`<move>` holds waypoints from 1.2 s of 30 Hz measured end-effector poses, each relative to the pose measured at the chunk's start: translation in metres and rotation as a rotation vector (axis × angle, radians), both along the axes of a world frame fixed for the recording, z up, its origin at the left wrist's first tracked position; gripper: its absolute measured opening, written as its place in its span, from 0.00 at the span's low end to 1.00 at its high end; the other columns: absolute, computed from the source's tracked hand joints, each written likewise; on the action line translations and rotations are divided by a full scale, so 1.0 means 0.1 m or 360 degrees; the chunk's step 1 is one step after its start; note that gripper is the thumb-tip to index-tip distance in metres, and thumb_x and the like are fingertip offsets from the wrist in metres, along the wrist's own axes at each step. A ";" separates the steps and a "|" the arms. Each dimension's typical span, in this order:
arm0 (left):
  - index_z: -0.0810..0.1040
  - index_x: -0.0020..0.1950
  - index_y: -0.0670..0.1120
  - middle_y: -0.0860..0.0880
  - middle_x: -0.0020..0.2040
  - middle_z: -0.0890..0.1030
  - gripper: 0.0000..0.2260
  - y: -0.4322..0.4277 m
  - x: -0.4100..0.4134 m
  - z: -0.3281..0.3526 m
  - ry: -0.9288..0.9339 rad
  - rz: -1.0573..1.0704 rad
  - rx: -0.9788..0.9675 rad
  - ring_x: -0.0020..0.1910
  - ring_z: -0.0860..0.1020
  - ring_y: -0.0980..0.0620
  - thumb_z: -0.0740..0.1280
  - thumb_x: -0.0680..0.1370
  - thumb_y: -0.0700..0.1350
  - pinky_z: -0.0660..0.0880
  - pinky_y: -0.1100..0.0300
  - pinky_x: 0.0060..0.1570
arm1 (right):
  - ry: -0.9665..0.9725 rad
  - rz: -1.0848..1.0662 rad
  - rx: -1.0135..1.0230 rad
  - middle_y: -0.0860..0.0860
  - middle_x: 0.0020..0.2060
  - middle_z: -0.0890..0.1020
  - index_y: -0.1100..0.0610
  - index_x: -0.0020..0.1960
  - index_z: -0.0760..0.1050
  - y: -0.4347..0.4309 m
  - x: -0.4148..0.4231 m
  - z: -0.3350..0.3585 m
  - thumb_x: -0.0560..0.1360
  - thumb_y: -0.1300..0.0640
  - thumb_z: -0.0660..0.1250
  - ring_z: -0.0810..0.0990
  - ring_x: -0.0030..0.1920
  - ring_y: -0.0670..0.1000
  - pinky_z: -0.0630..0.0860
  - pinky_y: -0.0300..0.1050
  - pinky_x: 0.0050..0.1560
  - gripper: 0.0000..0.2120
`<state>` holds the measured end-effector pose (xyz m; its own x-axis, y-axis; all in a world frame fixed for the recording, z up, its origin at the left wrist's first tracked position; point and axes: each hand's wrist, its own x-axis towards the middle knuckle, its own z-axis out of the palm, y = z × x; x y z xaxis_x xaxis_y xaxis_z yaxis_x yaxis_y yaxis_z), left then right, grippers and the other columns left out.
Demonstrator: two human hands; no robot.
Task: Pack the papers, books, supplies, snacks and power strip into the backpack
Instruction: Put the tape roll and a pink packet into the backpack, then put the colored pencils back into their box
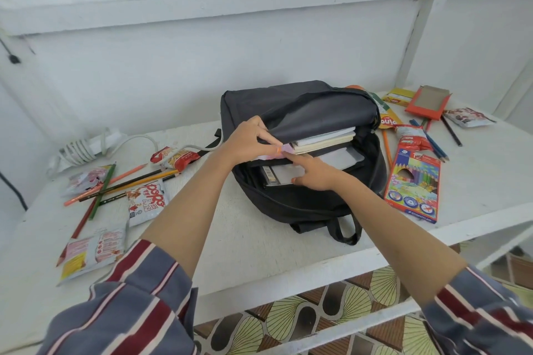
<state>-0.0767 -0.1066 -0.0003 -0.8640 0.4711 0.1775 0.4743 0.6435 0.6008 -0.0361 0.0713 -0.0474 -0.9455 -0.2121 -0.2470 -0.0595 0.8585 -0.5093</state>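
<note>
Squarely in the middle of the white table point(259, 253) lies the black backpack point(302, 207), flat on its back with the main compartment unzipped. Its long axis runs from 6 to 12 o'clock: the top end with the carry handle point(343, 229) points to 6, toward the person, and the bottom sits at 12 near the wall. Lying this way, I judge, it offers a wide mouth for sliding flat things in.

The left hand point(248, 141) pinches the edge of the front flap point(317, 112) between thumb and fingers and lifts it toward 12, likely to keep the opening clear. Under the flap a stack of books point(326, 138) and grey papers point(340, 157) already lie inside, their long edges across the bag from 9 to 3. The right hand point(317, 174) rests on those papers, its index finger stretched straight to touch a pink slip point(285, 149) at the left hand's fingertips, probably nudging it in; it seems to clasp nothing.

Outside the bag, much is not yet packed. At 9 to 10 o'clock lies the power strip point(89, 147) with its cord wound round it. Nearer, at 8 o'clock, are snack packets point(147, 202) and loose pencils point(121, 181). At 3 o'clock a coloured-pencil box point(412, 184) lies just beside the bag, with another red snack point(412, 138) above it.
</note>
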 end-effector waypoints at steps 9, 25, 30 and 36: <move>0.81 0.37 0.48 0.56 0.47 0.74 0.07 0.33 0.02 0.18 0.0403 0.0049 0.0249 0.51 0.74 0.55 0.70 0.74 0.49 0.69 0.60 0.52 | 0.0000 0.0064 0.0001 0.49 0.66 0.74 0.52 0.68 0.69 0.48 0.16 0.52 0.77 0.61 0.62 0.73 0.61 0.48 0.65 0.41 0.62 0.20; 0.74 0.65 0.49 0.52 0.50 0.76 0.19 2.09 0.37 -0.06 -0.0023 -0.0570 0.0085 0.50 0.75 0.54 0.70 0.74 0.47 0.72 0.61 0.49 | 0.0463 -0.0762 -0.0307 0.54 0.60 0.78 0.58 0.64 0.75 2.09 0.76 0.50 0.73 0.63 0.69 0.74 0.51 0.47 0.67 0.40 0.51 0.19; 0.71 0.68 0.48 0.47 0.58 0.76 0.23 2.61 0.32 -0.22 -0.0165 -0.0397 0.0052 0.51 0.73 0.54 0.69 0.75 0.50 0.68 0.62 0.48 | 0.0437 -0.0819 -0.0335 0.57 0.57 0.79 0.59 0.61 0.76 2.70 0.83 0.37 0.72 0.62 0.70 0.75 0.48 0.48 0.69 0.40 0.50 0.17; 0.70 0.68 0.46 0.44 0.61 0.76 0.23 2.97 0.30 -0.37 -0.0261 -0.0165 0.0084 0.58 0.74 0.48 0.70 0.75 0.48 0.70 0.58 0.54 | 0.0330 -0.0758 -0.0427 0.56 0.55 0.79 0.57 0.62 0.75 3.18 0.74 0.22 0.72 0.59 0.70 0.75 0.49 0.49 0.69 0.42 0.50 0.18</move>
<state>-0.0464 0.1908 -0.0368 -0.8306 0.5530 0.0651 0.4295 0.5619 0.7070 0.0382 0.3894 -0.0254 -0.9748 0.2189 -0.0428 0.1798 0.6576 -0.7316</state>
